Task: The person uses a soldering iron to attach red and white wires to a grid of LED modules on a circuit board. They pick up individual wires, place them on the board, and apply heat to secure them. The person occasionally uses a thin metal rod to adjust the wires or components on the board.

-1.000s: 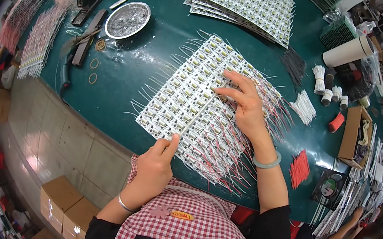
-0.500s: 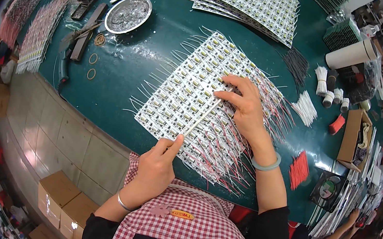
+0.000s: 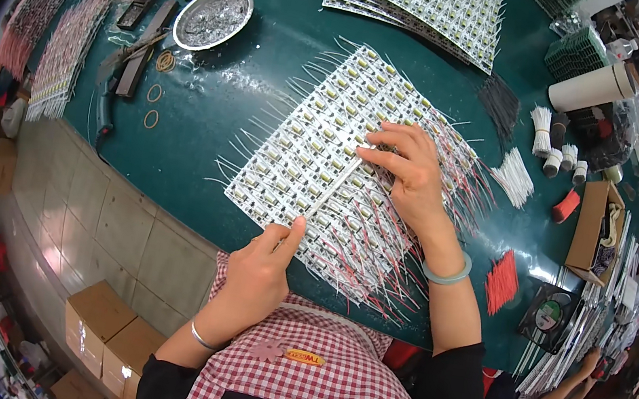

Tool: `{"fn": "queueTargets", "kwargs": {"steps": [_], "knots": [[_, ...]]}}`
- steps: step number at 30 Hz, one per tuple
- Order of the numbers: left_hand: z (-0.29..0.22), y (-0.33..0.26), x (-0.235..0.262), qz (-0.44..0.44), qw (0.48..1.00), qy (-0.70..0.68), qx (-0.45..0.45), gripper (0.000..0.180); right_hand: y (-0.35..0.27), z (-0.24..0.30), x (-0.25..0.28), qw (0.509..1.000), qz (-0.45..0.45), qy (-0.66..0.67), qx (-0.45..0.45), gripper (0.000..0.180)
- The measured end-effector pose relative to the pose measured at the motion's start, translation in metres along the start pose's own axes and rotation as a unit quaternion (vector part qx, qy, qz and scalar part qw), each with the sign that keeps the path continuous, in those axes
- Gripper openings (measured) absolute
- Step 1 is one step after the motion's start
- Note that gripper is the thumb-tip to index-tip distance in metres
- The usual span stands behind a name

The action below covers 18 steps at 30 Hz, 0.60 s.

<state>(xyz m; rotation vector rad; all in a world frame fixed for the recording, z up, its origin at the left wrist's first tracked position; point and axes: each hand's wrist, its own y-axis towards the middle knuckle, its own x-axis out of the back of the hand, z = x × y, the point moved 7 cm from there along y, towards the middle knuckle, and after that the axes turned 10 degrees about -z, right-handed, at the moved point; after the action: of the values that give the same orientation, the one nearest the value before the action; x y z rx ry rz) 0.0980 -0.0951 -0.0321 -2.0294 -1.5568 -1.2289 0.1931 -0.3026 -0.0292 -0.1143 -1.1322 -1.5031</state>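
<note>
A large panel of small white circuit boards (image 3: 293,155) lies at a slant on the table before me, dotted with yellowish parts. Thin white wires stick out along its left edge, and red and white wires cover its right part. Across the panel runs a thin white strip (image 3: 330,191). My left hand (image 3: 256,271) pinches the strip's near end at the panel's front edge, its other fingers curled. At the far end, my right hand (image 3: 411,173) rests on the panel with thumb and fingers closed on the strip; the fingertips partly hide that end.
Stacked panels (image 3: 420,5) lie at the back. A metal bowl (image 3: 212,19), rubber bands (image 3: 155,95) and a soldering iron (image 3: 106,108) are left. Black wires (image 3: 499,109), white wire bundles (image 3: 514,178), red wires (image 3: 501,282), a white cylinder (image 3: 591,89) and a cardboard box (image 3: 594,230) are right.
The view has shifted slightly. My left hand is a touch farther up at the strip's near end; my right hand keeps nearly the same place and the panel stays put.
</note>
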Motion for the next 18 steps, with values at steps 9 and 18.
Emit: {"fn": "queueTargets", "kwargs": {"steps": [9,18], "knots": [[-0.013,0.006,0.0,0.185,0.975,0.119,-0.035,0.076,-0.001,0.004,0.0,1.0,-0.001,0.006,-0.01,0.029],[0.008,0.003,-0.002,0.181,0.982,0.045,-0.014,0.082,-0.003,0.026,-0.006,0.988,0.026,-0.103,0.111,0.024]]}}
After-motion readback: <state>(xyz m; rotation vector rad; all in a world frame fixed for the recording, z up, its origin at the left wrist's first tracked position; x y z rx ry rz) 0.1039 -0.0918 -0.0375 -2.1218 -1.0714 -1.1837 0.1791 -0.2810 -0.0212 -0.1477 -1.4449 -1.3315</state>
